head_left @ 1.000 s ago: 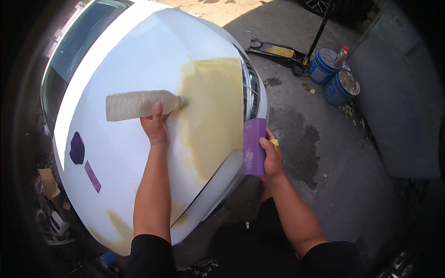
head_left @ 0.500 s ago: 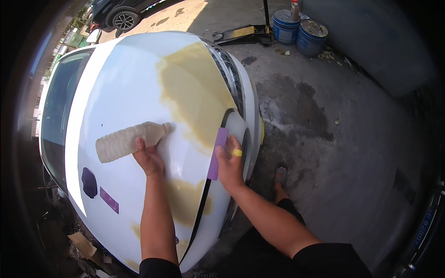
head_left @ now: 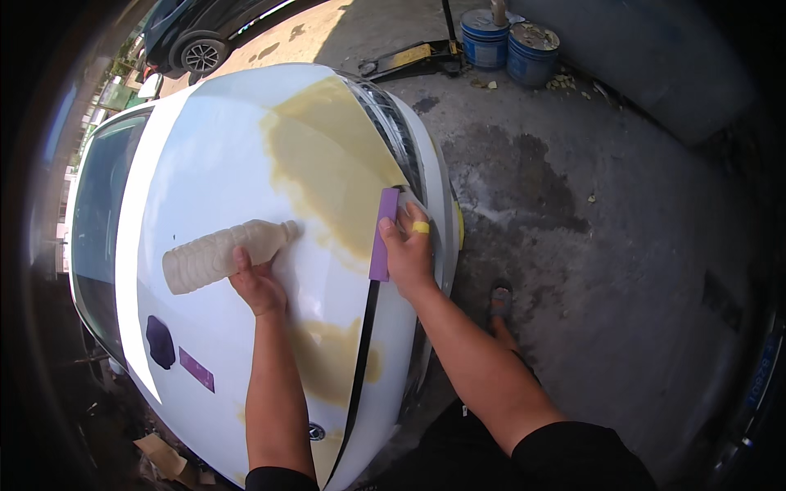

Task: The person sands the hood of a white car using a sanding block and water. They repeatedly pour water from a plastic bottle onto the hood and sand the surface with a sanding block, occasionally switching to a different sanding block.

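My left hand [head_left: 259,284] is wrapped round a cloudy plastic bottle [head_left: 206,260], held on its side over the white car hood [head_left: 221,155] with its neck toward the right. A long purple sanding block [head_left: 384,237] is in my right hand [head_left: 408,250], thumb on its upper face and fingers on the far side. The block lies along the hood's front edge, at the dark gap beside the bumper. Yellowish sanded patches [head_left: 327,147] spread over the hood near the headlight and near my left forearm. A yellow band circles a finger of my right hand.
On the hood at left lie a dark purple pad [head_left: 160,342] and a flat purple strip [head_left: 196,370]. A floor jack [head_left: 413,59] and two blue buckets [head_left: 532,56] stand at the far right. Another dark car [head_left: 201,49] is beyond. My sandalled foot [head_left: 501,299] is on the stained concrete floor.
My right hand has slid the sanding block away from me along the hood's front edge, toward the headlight. The bottle stays in my left hand at nearly the same place. The view has shifted slightly.
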Motion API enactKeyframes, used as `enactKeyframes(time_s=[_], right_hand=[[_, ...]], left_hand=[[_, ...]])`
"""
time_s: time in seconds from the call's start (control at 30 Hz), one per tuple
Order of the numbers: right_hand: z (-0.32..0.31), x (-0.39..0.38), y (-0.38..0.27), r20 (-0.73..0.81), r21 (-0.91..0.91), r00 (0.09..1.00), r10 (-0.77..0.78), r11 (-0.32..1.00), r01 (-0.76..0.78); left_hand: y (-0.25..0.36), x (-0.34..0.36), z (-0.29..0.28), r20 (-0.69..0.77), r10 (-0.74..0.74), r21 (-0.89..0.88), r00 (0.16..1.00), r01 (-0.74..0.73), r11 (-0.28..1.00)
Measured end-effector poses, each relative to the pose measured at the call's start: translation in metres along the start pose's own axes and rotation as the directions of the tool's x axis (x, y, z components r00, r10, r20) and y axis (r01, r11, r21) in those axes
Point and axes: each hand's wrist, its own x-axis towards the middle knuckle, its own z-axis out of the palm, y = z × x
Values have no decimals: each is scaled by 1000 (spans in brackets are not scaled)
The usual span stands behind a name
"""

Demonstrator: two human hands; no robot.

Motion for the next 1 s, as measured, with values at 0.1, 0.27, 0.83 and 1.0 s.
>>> enactKeyframes(time_s=[0.1,0.27,0.83,1.0], right_hand=[[-4,6,-3,77,65,997,28,997,-33],[-10,-64,19,66,-44,998,4,999,-1],[6,6,-26,48,-535,991,-123,835,129],[-7,-36,5,119,-633,956,-267,722,280]], left_hand=[[4,-2,-2,6,-17,-17,1000,17,1000],[4,0,1,18,-21,0,1000,21,1000],[3,-1,-1,-5,-3,71,1000,4,997],[0,0,1,19,-15,71,1000,14,997]])
